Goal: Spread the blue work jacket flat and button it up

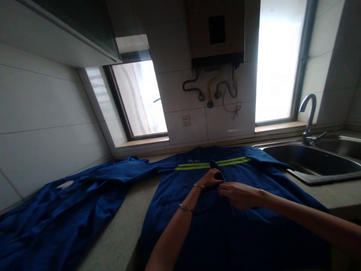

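A blue work jacket with a yellow-green reflective stripe lies spread flat on the countertop in front of me. My left hand, with two thin bracelets on the wrist, pinches the fabric along the jacket's front placket just below the stripe. My right hand meets it from the right and grips the same front edge, fingertips touching the cloth beside the left hand. What sits between the fingers, a button or only cloth, is too dark to tell.
A second blue garment lies crumpled at the left along the tiled wall. A steel sink with a faucet is at the right. Two windows, a wall socket and a water heater with hoses are behind the counter.
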Motion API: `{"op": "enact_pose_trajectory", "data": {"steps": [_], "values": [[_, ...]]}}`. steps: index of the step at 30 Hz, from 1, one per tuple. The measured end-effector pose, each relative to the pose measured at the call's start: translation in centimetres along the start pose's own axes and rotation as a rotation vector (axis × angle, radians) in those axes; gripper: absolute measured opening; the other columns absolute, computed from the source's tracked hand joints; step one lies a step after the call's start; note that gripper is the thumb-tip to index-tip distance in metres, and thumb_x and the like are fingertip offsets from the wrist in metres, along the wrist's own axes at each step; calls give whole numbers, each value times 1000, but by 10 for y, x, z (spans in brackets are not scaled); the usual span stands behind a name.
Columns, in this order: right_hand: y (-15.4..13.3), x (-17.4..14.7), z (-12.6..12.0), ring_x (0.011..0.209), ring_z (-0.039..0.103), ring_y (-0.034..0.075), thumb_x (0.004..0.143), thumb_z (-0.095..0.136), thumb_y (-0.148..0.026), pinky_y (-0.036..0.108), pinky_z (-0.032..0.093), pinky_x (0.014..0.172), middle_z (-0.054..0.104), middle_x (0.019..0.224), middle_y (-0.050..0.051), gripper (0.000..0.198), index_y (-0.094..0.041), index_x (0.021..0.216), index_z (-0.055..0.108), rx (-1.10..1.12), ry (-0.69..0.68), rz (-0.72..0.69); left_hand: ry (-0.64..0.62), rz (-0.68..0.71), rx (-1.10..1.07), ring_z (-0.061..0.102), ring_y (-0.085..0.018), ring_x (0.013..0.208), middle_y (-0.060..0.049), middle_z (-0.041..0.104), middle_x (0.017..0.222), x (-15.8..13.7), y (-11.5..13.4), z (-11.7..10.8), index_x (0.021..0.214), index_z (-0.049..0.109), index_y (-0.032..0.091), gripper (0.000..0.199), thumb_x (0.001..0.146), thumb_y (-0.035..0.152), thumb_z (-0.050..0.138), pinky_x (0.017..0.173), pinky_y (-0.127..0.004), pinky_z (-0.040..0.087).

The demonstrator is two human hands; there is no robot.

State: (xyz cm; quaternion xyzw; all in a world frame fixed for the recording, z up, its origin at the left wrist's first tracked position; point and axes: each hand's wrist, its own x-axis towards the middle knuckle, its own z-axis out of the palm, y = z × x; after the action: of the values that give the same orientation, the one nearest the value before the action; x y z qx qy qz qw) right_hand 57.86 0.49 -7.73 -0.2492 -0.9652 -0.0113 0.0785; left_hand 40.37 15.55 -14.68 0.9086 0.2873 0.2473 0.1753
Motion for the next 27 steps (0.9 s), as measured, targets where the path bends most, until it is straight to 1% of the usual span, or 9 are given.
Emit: {"op": "enact_pose_trajectory", "data": {"steps": [3, 5, 8, 10, 17, 20, 22, 24, 27], "values": [[11, 6, 4, 86, 50, 15, 62, 47, -4, 28, 37, 80, 56, 87, 2, 29, -18, 87, 55, -22, -21, -56, -5, -16, -5, 51, -20, 103, -7, 58, 110, 1, 1, 0, 110, 58, 17, 46, 70, 38, 69, 92, -32, 38], [13, 9, 6, 83, 50, 14, 61, 50, -6, 29, 37, 80, 57, 86, 1, 27, -18, 84, 57, -13, -79, -99, -11, -16, -23, 51, -20, 103, -7, 58, 110, 0, 3, -1, 109, 58, 17, 46, 69, 38, 70, 93, -32, 38], [4, 11, 5, 84, 49, 17, 59, 57, -13, 30, 37, 76, 57, 84, 1, 23, -19, 81, 60, -21, -186, -166, -19, -5, -42, 51, -20, 103, -8, 57, 111, -1, 5, -3, 109, 58, 17, 48, 69, 40, 70, 92, -32, 39], [-8, 9, 2, 87, 49, 19, 59, 60, -18, 31, 36, 74, 57, 82, 1, 23, -21, 82, 62, -33, -215, -201, -19, 2, -46, 51, -20, 104, -8, 57, 112, -2, 5, -3, 110, 58, 16, 51, 68, 42, 70, 92, -32, 39], [-53, -16, -4, 82, 50, 17, 66, 64, -36, 30, 35, 66, 57, 82, 0, 22, -25, 86, 63, -43, -174, -281, -20, 8, -57, 52, -20, 100, -8, 57, 108, -2, 5, -3, 107, 58, 16, 51, 67, 46, 70, 90, -31, 40], [-62, -27, 4, 81, 48, 17, 70, 63, -30, 31, 34, 67, 57, 84, 2, 13, -22, 81, 61, -186, -79, -302, -16, 9, -61, 52, -20, 100, -8, 57, 108, -1, 5, -3, 106, 59, 16, 51, 67, 46, 70, 90, -32, 40], [-64, -32, 16, 80, 46, 17, 71, 63, -22, 33, 34, 70, 56, 78, 2, 5, -20, 72, 58, -300, -22, -327, -9, 8, -62, 52, -20, 100, -8, 56, 108, -1, 4, -2, 106, 59, 16, 52, 67, 47, 70, 91, -32, 40], [-65, -34, 30, 79, 46, 17, 71, 63, -17, 34, 33, 72, 54, 68, 1, 14, -20, 61, 54, -374, 0, -347, -3, 11, -60, 52, -20, 100, -8, 56, 108, -1, 4, -2, 105, 59, 15, 52, 66, 48, 70, 91, -32, 39], [-66, -36, 50, 80, 46, 19, 68, 67, -16, 36, 33, 72, 50, 56, 2, 29, -19, 48, 46, -453, 3, -347, 2, 21, -59, 51, -20, 101, -8, 56, 108, -2, 5, -2, 105, 58, 15, 52, 67, 48, 69, 92, -31, 39]]}}
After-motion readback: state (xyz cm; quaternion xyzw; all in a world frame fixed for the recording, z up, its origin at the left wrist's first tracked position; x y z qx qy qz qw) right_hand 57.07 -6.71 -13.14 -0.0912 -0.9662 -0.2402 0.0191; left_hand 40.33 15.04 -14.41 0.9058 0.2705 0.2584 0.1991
